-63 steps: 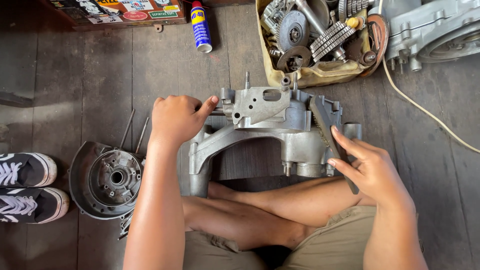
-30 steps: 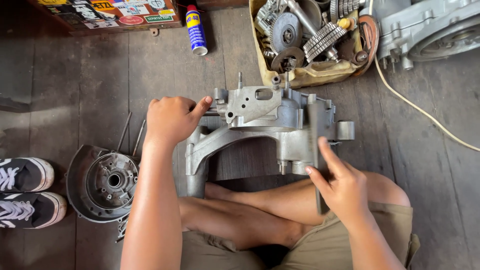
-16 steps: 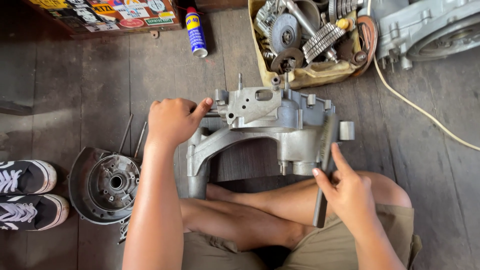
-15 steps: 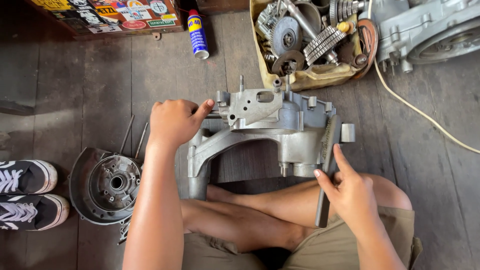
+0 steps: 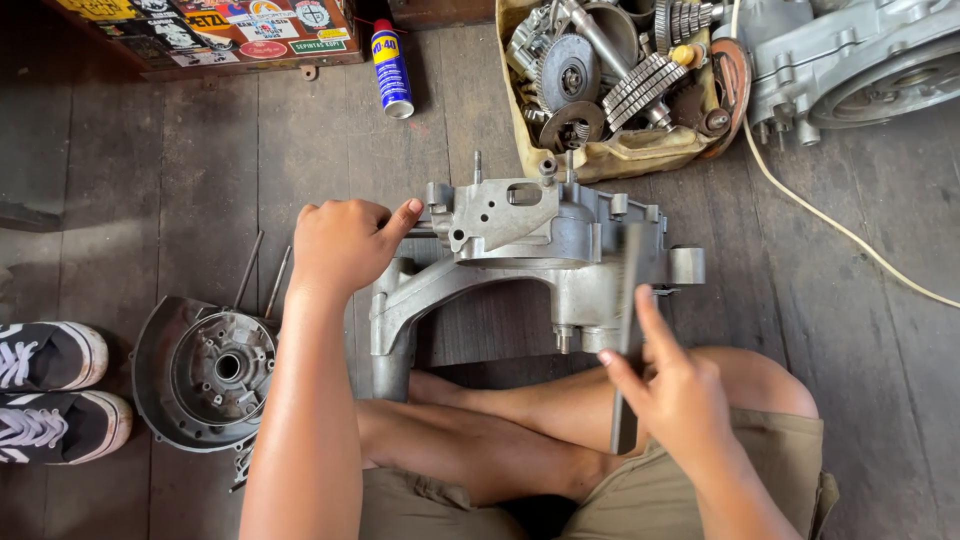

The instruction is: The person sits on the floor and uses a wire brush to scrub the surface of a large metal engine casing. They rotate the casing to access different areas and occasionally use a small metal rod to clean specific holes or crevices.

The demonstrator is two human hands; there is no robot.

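At the far left, a pair of black and white shoes (image 5: 45,390) is seen on the wooden floor (image 5: 200,170), and just beside them lies a round dark engine cover (image 5: 205,372) with two thin rods (image 5: 262,282) near its upper edge. A blue and yellow spray can (image 5: 390,66) stands further up.

The left hand (image 5: 340,245) is closed in a fist on the left end of the grey engine casing (image 5: 520,260), with the thumb laid against a lug of it, so the casing is held steady. The casing stands on the floor directly in front of the crossed legs, its long axis going from left to right.

The right hand (image 5: 675,390) is clamped around the handle of a wire brush (image 5: 626,320). The brush is held nearly upright in the view, across the casing's long axis, with its head against the casing's right part, beside a round boss. The right hand is therefore the nearer one to this end.

At the upper right, a tan bag (image 5: 620,150) full of gears is seen, then a pale cable (image 5: 830,215) and another engine part (image 5: 860,60).
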